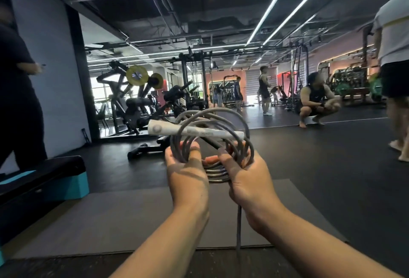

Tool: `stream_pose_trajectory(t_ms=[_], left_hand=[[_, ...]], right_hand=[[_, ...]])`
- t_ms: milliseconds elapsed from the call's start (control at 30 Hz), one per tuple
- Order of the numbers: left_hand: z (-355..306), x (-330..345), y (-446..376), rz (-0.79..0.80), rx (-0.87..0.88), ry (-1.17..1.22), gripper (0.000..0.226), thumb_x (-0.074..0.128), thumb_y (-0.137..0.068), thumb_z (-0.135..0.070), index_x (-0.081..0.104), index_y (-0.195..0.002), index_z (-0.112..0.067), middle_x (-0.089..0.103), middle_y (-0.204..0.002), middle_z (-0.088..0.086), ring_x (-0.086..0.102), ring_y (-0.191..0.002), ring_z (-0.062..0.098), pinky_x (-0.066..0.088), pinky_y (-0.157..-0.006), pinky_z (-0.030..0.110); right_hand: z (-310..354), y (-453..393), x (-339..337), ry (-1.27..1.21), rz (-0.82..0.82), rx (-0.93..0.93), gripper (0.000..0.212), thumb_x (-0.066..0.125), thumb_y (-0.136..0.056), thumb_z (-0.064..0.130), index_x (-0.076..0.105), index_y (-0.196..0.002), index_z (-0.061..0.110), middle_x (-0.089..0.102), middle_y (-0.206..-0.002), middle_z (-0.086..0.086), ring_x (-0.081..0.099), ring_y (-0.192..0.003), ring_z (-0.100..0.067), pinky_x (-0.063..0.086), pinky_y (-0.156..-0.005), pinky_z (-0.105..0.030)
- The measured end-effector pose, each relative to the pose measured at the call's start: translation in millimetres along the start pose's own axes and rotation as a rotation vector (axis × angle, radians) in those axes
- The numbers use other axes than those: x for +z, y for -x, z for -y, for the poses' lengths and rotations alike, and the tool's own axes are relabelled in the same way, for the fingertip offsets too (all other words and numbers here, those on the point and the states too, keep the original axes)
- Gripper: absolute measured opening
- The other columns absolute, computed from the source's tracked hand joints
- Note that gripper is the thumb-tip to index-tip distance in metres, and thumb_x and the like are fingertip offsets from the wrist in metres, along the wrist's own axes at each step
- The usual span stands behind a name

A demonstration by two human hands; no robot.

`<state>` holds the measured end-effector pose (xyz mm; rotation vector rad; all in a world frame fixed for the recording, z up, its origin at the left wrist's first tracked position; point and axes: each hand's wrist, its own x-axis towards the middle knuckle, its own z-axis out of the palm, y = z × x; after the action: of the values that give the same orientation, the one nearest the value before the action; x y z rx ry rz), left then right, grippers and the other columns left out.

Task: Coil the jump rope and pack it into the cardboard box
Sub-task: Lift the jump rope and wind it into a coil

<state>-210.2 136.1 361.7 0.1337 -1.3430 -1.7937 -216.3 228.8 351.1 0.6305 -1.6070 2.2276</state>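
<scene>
Both hands are raised in front of the person, side by side, with the jump rope (212,140) gathered between them. The left hand (188,173) has its fingers curled through the left side of the grey coil, gripping several loops at once. The right hand (245,178) grasps the right side of the same bundle, thumb on the near side and fingers wrapped behind the loops. The loops stand up above both hands in a rough ring, and a stack of turns sags just below the gap between the thumbs.

A white handle (194,132) lies across the upper part of the coil, just above the fingertips, its capped end jutting out past the left hand and its other end reaching over the right hand. One loose strand of rope (238,222) hangs straight down from under the right hand, between the two forearms, toward the floor.

Below the hands a grey mat (124,218) lies flat on the dark gym floor. Far to the left of the left hand sits a black and teal step platform (44,180). Beyond the hands stand weight machines (141,98), and a crouching person (316,102) is further off to the right.
</scene>
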Motion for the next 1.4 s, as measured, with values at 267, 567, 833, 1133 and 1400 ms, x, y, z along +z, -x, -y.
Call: stream_pose_trajectory(t_ms=[267, 567, 833, 1133, 1400], left_hand=[[-14.6, -21.2, 13.4, 0.022, -0.273, -0.164, 0.045, 0.087, -0.072, -0.025, 0.062, -0.11, -0.02, 0.072, -0.094, -0.006, 0.065, -0.088, 0.013, 0.056, -0.089, 0.046], [-86.8, -71.3, 19.4, 0.199, -0.479, -0.27, 0.116, 0.093, -0.031, -0.041, 0.052, -0.136, -0.012, 0.066, -0.096, 0.023, 0.071, -0.071, 0.034, 0.048, -0.077, 0.037], [-110.3, 4.4, -24.7, 0.983, 0.13, -1.071, 0.114, 0.092, -0.06, -0.046, 0.027, -0.152, -0.029, 0.055, -0.137, -0.006, 0.055, -0.121, 0.017, 0.039, -0.107, 0.032], [-87.8, 22.5, -47.0, 1.324, -0.194, -0.857, 0.039, 0.076, -0.086, -0.023, 0.063, -0.108, 0.006, 0.069, -0.078, 0.01, 0.073, -0.077, 0.024, 0.058, -0.073, 0.028], [-102.3, -0.3, -52.3, 1.358, -0.151, -0.797, 0.038, 0.059, -0.087, -0.05, 0.066, -0.084, -0.013, 0.038, -0.057, -0.007, 0.034, -0.05, 0.011, 0.033, -0.051, 0.024]], right_hand=[[21.2, -27.2, -21.1, 0.383, 0.231, -0.125, 0.023, 0.049, -0.102, 0.004, 0.058, -0.109, 0.024, 0.06, -0.066, 0.005, 0.056, -0.057, -0.003, 0.05, -0.06, -0.021], [50.5, -53.9, -45.8, 0.968, 0.365, -0.107, 0.025, 0.05, -0.102, 0.019, 0.052, -0.077, 0.021, 0.065, -0.07, -0.002, 0.056, -0.063, -0.017, 0.048, -0.067, -0.038], [73.2, -55.6, -31.8, 1.24, 0.638, -0.204, 0.01, 0.054, -0.099, 0.02, 0.055, -0.109, 0.018, 0.067, -0.091, -0.001, 0.061, -0.08, -0.022, 0.051, -0.076, -0.043], [92.0, -60.5, -46.3, 1.221, 0.777, -0.208, 0.034, 0.062, -0.097, 0.023, 0.038, -0.121, 0.025, 0.071, -0.09, -0.011, 0.06, -0.069, -0.022, 0.052, -0.07, -0.044], [113.6, -59.9, -75.0, 0.751, 0.771, 0.121, 0.04, 0.078, -0.085, 0.024, 0.063, -0.121, 0.036, 0.067, -0.109, -0.008, 0.044, -0.055, -0.014, 0.037, -0.049, -0.027]])
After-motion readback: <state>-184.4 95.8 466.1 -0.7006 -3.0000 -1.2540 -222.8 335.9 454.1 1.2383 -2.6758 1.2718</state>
